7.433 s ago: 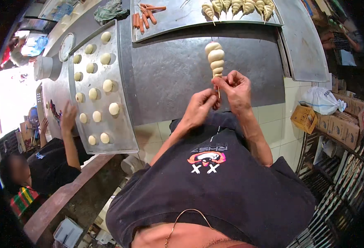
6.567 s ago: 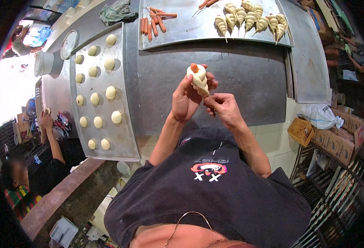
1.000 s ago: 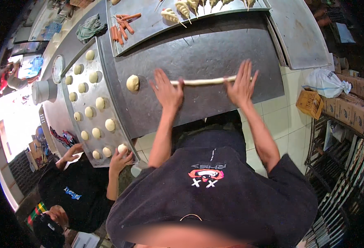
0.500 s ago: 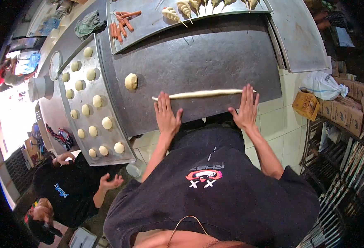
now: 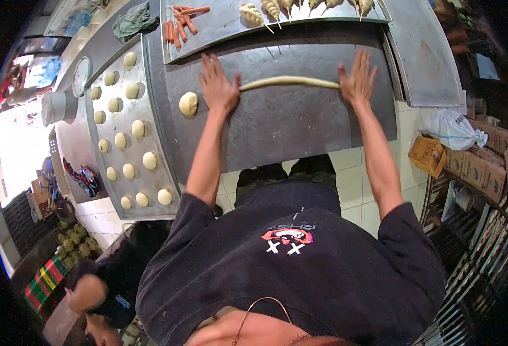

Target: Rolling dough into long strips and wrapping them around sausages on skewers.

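We have both hands over the tabletop (image 5: 282, 127), one at each end of a thin dough rope (image 5: 291, 80). The rope lies crosswise, nearer the far edge than the near one, its middle bowed slightly toward the far edge. Our left hand (image 5: 219, 86) is at the rope's left end, palm down, fingers straight and a little spread toward the far edge, thumb out toward the rope. Our right hand (image 5: 357, 81) is at the other end in much the same pose, fingers stretched and slightly parted, thumb out to the left. Neither set of fingers is curled round anything; we cannot tell how much rope lies beneath the palms.

A dough ball (image 5: 189, 104) sits near the left edge of the tabletop, just beside our left hand. Past that edge, a long tray (image 5: 141, 109) carries smaller balls (image 5: 149, 160) in loose rows, well apart from our hands. Near its far end lies a green cloth (image 5: 133, 22), and a pale bucket (image 5: 58, 108) stands beyond its left edge.

Along the far edge of the tabletop we see a second tray (image 5: 225, 29). Sausages (image 5: 180, 24) are heaped near its left end, and dough twists (image 5: 271, 8) on sticks are spread toward its right. A metal sheet (image 5: 429, 63) lies beside the tabletop's far right corner. Well past the right edge are a white bag (image 5: 452, 131) and a yellow box (image 5: 428, 154).
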The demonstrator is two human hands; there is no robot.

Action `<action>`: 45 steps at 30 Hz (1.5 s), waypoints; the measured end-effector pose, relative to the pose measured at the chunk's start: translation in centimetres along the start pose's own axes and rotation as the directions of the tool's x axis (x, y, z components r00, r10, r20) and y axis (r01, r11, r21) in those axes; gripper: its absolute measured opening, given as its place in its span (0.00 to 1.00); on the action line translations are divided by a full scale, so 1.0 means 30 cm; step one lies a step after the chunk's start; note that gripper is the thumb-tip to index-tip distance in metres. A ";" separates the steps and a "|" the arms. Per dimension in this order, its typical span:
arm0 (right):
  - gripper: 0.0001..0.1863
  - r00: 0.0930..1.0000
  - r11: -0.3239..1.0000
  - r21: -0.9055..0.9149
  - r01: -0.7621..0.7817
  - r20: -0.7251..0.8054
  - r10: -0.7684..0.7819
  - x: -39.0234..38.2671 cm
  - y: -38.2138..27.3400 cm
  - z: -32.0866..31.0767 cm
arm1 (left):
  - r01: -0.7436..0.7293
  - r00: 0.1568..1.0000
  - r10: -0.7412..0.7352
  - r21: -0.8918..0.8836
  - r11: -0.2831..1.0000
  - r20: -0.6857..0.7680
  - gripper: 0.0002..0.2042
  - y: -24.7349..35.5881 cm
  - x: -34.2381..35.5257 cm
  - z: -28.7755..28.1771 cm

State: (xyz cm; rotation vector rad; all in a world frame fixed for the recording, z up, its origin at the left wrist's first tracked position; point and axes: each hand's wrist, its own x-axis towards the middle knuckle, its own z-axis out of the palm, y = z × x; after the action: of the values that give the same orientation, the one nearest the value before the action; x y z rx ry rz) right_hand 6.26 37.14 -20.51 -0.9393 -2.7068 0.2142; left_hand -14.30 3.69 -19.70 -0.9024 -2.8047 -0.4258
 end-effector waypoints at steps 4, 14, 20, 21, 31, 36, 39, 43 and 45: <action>0.52 0.992 0.997 -0.040 0.068 0.109 -0.063 -0.390 -0.054 -0.133 | -0.045 0.993 0.048 -0.027 0.999 0.109 0.40 0.088 -0.365 -0.144; 0.43 0.991 0.993 -0.089 -0.075 0.106 0.084 -0.545 -0.102 -0.168 | -0.070 0.991 0.030 -0.306 0.949 -0.132 0.31 -0.015 -0.007 -0.171; 0.43 0.980 0.989 -0.119 -0.085 0.171 0.105 -0.541 -0.108 -0.178 | -0.131 0.945 0.142 0.057 0.990 -0.295 0.20 -0.399 0.691 -0.087; 0.43 0.979 0.987 -0.128 -0.101 0.166 0.121 -0.534 -0.106 -0.174 | -0.181 0.953 0.206 0.128 0.975 -0.221 0.16 -0.437 0.750 -0.072; 0.37 0.981 0.996 -0.072 -0.054 0.183 0.066 -0.402 -0.263 -0.279 | 0.119 0.989 -0.135 -0.232 0.965 -0.055 0.08 -0.428 0.471 -0.155; 0.18 0.911 0.812 0.470 0.347 0.036 -0.410 -0.317 -0.539 -0.181 | 0.549 0.785 -0.362 -0.835 0.031 0.503 0.06 -0.187 -0.117 -0.260; 0.14 0.837 0.699 0.554 0.452 0.008 -0.547 -0.310 -0.722 -0.083 | 0.653 0.565 -0.371 -0.674 -0.346 0.737 0.06 -0.042 -0.352 -0.315; 0.10 0.806 0.699 0.563 0.441 0.094 -0.584 -0.326 -0.807 -0.042 | 0.653 0.549 -0.341 -0.646 -0.394 0.763 0.07 0.078 -0.455 -0.306; 0.07 0.881 0.613 0.782 0.113 0.206 -0.427 -0.339 -0.795 -0.057 | 0.635 0.588 -0.325 -0.672 -0.381 0.741 0.06 0.105 -0.459 -0.290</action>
State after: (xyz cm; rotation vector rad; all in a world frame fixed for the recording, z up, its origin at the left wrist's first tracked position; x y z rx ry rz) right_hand 0.49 12.28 -15.57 -0.2133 -2.5768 1.4634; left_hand -0.78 -4.12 -14.09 0.7094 -2.2455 -3.0118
